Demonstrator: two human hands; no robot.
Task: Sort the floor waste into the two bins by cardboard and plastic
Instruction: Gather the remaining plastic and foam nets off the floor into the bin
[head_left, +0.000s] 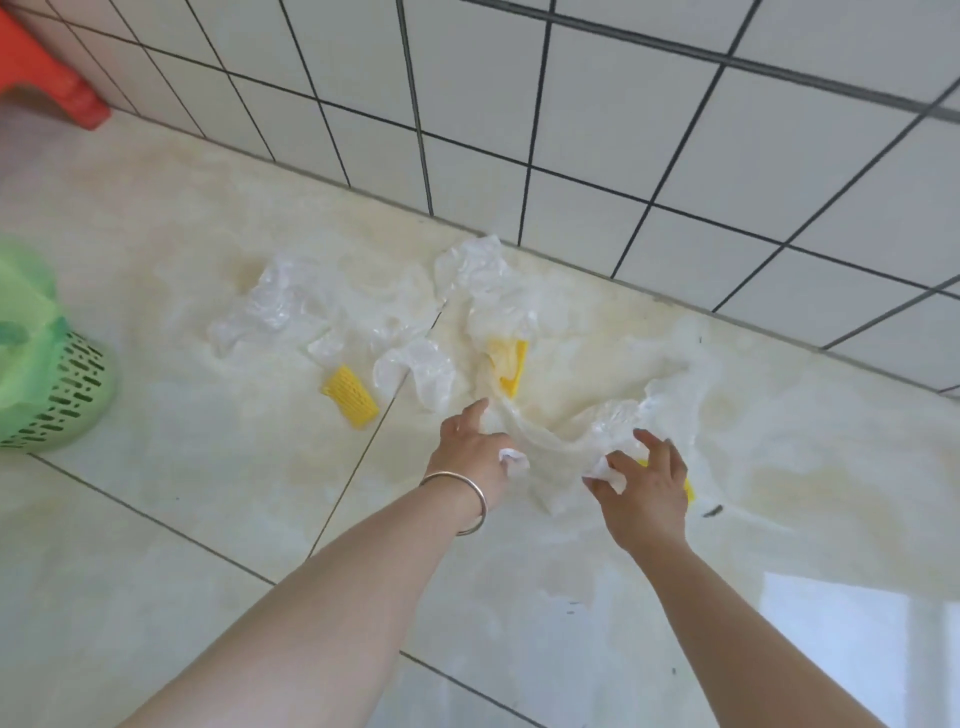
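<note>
Your two hands are on the clear plastic bag on the floor
Left hand grip pinches it; right hand fingers spread, grabbing it. Green bin at 9 o'clock

Yellow foam nets — three; green bin — one.

A glossy, pale marbled tile floor is shown, divided by thin dark grout lines. It is met along its far edge by a wall clad in white square tiles with dark grout. A red plastic stool is partly seen at the upper left corner, standing beside the wall.
</note>
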